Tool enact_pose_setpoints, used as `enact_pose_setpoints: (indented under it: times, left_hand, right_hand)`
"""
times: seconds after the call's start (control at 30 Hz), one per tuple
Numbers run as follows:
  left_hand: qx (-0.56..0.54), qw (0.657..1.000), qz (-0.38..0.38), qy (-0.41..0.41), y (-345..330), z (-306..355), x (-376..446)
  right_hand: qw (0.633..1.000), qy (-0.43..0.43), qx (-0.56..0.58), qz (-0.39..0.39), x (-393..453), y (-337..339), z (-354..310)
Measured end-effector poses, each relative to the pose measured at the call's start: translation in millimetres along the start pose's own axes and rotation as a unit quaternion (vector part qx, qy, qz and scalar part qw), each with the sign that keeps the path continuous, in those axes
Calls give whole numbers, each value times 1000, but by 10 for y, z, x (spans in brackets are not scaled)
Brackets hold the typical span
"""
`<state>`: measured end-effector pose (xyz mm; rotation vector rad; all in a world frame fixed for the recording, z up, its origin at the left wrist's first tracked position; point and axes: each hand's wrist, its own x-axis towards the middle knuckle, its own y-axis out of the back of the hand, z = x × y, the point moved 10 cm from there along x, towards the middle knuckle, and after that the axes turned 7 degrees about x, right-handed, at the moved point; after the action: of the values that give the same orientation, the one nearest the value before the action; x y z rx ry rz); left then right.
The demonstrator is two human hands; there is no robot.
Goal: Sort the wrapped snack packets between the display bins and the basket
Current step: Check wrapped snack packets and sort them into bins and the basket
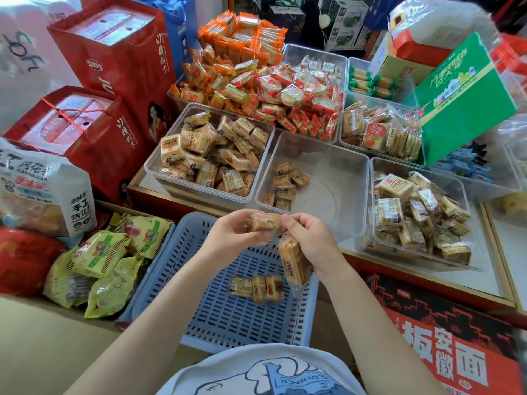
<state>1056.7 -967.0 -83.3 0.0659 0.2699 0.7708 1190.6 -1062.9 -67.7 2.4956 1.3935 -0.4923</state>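
My left hand (228, 238) and my right hand (310, 240) meet above the blue basket (199, 317), and between them I pinch one wrapped snack packet (265, 222) by its two ends, so both grips are clamped on it. My right hand also holds a second, longer packet (293, 265) that hangs down from my palm over the basket's right side. On the basket floor lie three small packets (256, 287) side by side, below my hands.

Just beyond my hands, on the counter (490, 283), sits a clear middle bin (350, 178) with only a few packets gathered in its near left corner. The left bin (155, 163) beside it is nearly full of the same tan packets, and the right bin (462, 186) holds a loose heap. Behind these, a pile of red and orange packets (273, 89) rises high. Yellow-green bags (99, 255) lie to the left of the basket.
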Motion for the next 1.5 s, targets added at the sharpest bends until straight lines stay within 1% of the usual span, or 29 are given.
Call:
enact_pose_setpoints:
  times: [0.07,0.17,0.23,0.4,0.53,0.6,0.73,0.8,0.87,0.9,0.97,1.03,1.1,1.13,1.17,1.2,1.23,1.27,1.3,1.33,1.43,1.5]
  left_hand:
    - [-18,1000,14,5,3,12,6]
    - [-19,1000,2,7,-24,24,21]
    - [-23,1000,-11,13,-34,-5,49]
    - [-34,998,-49,32,-160,-81,148]
    - [-34,997,-39,62,-236,-87,277]
    - [-22,995,-34,88,-263,-144,374]
    - [-1,988,-20,154,-374,-340,599]
    - [0,985,-36,169,-524,-352,709]
    - [-8,983,-63,173,-702,-333,832]
    - [-8,983,-63,172,-740,-334,911]
    - [-13,986,-27,165,-702,-334,1087]
    - [-42,985,6,168,-636,-361,1270]
    - [-49,985,4,167,-635,-361,1450]
    - [-34,987,-8,157,-661,-342,1536]
    - [8,990,-18,138,-679,-310,1627]
    - [87,990,-16,110,-664,-289,1723]
    - [196,977,-2,83,-614,-287,1805]
    - [318,946,19,62,-538,-281,1858]
    - [422,905,43,46,-450,-290,1897]
    - [485,872,56,31,-379,-315,1929]
    - [588,808,45,10,-321,-564,1995]
    - [623,781,48,9,-334,-667,2017]
  right_hand:
    - [1000,11,13,-1,23,23,-15]
    - [999,17,34,-34,50,32,-36]
    - [999,19,29,-38,77,69,-36]
    - [999,27,-14,20,209,228,-30]
    - [997,41,-5,62,317,335,-101]
    - [996,24,14,81,407,401,-61]
    - [986,-37,70,145,651,591,114]
    - [981,-65,97,152,802,608,196]
    - [981,-84,107,139,964,570,252]
    - [982,-87,109,126,1039,541,256]
    - [984,-87,120,95,1192,498,274]
    - [986,-98,124,55,1318,475,312]
    - [986,-117,115,1,1428,439,394]
    - [986,-123,114,-21,1476,427,428]
    - [984,-127,118,-31,1533,446,463]
    - [984,-127,122,-27,1603,497,503]
    - [985,-126,121,-12,1669,572,535]
    - [985,-126,118,11,1742,663,577]
    - [984,-132,117,37,1822,760,637]
    - [981,-143,115,61,1907,850,724]
    - [971,-181,123,101,2135,999,962]
    - [968,-201,111,97,2262,1004,1075]
